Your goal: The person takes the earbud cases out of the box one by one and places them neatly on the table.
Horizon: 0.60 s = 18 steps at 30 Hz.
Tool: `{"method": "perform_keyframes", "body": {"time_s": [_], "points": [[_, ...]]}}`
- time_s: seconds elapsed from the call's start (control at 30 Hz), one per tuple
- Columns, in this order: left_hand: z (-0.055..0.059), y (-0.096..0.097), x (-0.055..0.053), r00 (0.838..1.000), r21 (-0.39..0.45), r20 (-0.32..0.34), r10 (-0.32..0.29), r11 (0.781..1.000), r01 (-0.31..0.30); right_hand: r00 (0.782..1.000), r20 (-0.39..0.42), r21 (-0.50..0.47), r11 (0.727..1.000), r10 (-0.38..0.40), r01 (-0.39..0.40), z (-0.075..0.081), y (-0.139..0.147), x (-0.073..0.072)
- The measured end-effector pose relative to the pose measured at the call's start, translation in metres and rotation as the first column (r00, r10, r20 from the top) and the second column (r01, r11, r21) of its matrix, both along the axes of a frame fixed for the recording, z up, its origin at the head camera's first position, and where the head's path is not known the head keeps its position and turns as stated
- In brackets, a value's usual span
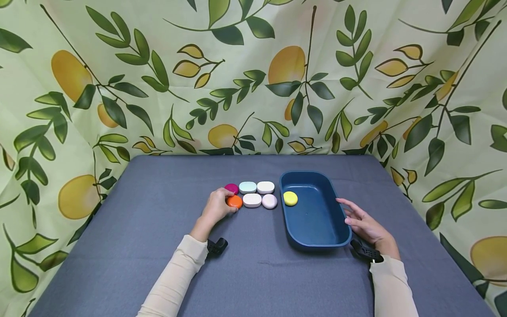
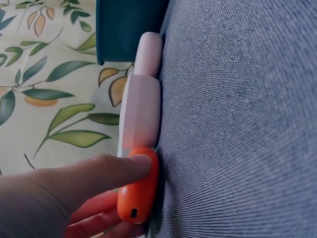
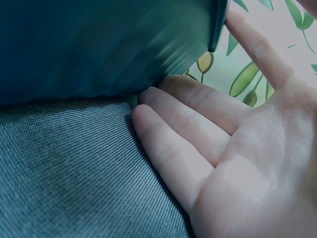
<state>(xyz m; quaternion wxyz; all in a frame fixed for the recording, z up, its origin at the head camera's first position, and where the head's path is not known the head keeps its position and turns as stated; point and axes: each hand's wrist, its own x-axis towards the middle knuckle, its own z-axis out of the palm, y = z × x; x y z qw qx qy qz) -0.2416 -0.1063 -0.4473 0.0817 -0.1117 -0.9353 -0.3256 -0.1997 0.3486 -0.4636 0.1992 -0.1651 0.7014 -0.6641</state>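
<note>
My left hand pinches a glossy orange round case between thumb and fingers; the left wrist view shows a small dark slot in its side. The case lies low, right at the cloth. Behind it a magenta round case is partly covered by the fingers. Alongside stand a pale blue case, two white oblong cases and a lilac round one. My right hand rests its extended fingers against the right wall of a blue bin. Inside the bin, at its left side, lies a yellow round case.
A grey-blue cloth covers the table. Behind it and at both sides hangs a curtain printed with leaves and fruit. Each wrist wears a black camera strap.
</note>
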Motion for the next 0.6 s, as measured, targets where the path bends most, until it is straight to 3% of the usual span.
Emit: {"method": "perform_keyframes", "body": {"time_s": [0.2, 0.23, 0.43, 0.6], "points": [[0.002, -0.001, 0.001, 0.999, -0.013, 0.031, 0.042, 0.999, -0.042, 1.0, -0.003, -0.018, 1.0, 0.015, -0.015, -0.001, 0.002, 0.0], [0.011, 0.002, 0.006, 0.997, -0.014, 0.059, 0.056, 0.998, -0.055, 1.0, -0.005, -0.023, 1.0, 0.018, -0.018, -0.001, 0.002, -0.001], [0.014, 0.002, 0.008, 0.995, -0.054, 0.066, 0.076, 0.996, -0.072, 0.999, -0.027, -0.062, 0.997, 0.041, -0.043, -0.002, 0.002, -0.001], [0.017, 0.002, 0.008, 0.994, -0.06, 0.077, 0.073, 0.996, -0.069, 1.0, -0.019, -0.021, 1.0, 0.016, -0.016, -0.002, 0.001, 0.0]]}}
